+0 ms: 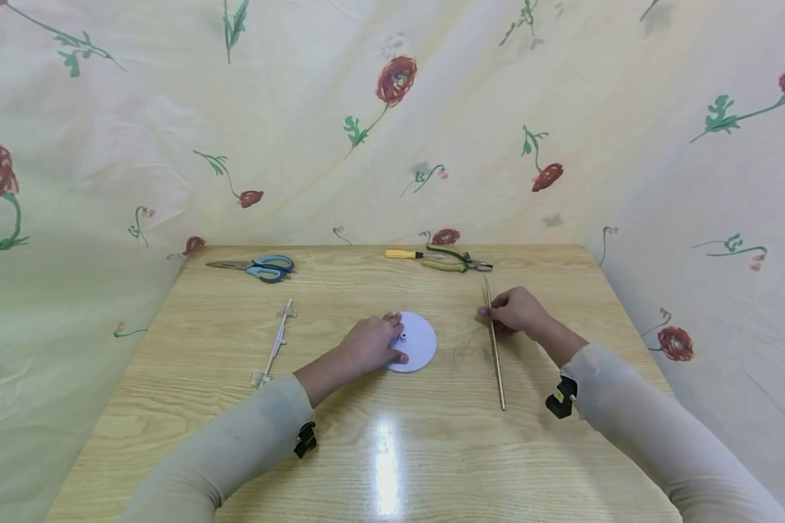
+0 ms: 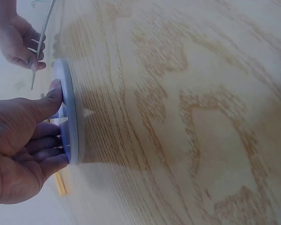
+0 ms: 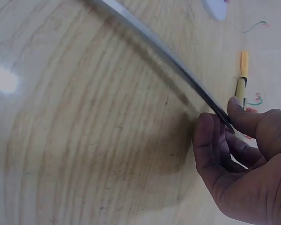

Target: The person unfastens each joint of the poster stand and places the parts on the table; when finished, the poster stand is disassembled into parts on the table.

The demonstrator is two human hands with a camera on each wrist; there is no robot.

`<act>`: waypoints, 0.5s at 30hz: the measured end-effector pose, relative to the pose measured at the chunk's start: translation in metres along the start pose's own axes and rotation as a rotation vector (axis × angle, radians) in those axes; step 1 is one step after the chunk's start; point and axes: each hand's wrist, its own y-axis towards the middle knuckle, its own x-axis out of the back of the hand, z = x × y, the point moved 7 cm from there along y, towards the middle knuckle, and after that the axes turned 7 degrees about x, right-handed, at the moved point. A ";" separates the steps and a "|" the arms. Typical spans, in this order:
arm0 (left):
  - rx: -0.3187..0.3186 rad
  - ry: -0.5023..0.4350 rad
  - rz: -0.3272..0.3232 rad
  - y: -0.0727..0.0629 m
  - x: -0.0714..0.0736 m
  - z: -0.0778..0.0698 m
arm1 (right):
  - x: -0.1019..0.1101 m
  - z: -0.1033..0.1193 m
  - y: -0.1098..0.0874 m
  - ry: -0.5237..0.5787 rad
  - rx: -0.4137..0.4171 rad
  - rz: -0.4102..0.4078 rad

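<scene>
A round white disc (image 1: 421,341) with a small peg at its centre is at the middle of the table. My left hand (image 1: 369,344) grips it, thumb and fingers spread across its face and rim, as the left wrist view (image 2: 23,145) of that hand also shows. Whether the disc touches the wood, I cannot tell. To the right, my right hand (image 1: 520,312) pinches a thin gold-coloured rod (image 1: 496,356) near its far end, between thumb and fingers. In the right wrist view the rod (image 3: 154,44) runs above its own shadow on the table.
Blue-handled scissors (image 1: 251,268) lie at the back left. A yellow screwdriver (image 1: 402,254) and pliers (image 1: 458,261) lie along the back edge. Left of my left hand is a thin white stick (image 1: 277,345) with clear pieces at its ends. Behind the wooden table (image 1: 190,421) hangs a flowered cloth (image 1: 314,131).
</scene>
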 end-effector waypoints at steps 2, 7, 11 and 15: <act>0.004 0.001 0.008 0.000 0.000 0.000 | -0.001 -0.001 -0.001 0.023 -0.005 -0.005; 0.002 0.005 0.009 0.001 0.000 0.000 | -0.002 -0.003 -0.002 0.053 -0.002 -0.004; 0.004 0.001 0.012 0.001 0.000 0.000 | -0.002 -0.005 -0.001 0.043 0.001 -0.020; 0.003 0.001 0.010 0.002 0.000 0.000 | -0.001 -0.007 0.000 0.017 0.012 -0.036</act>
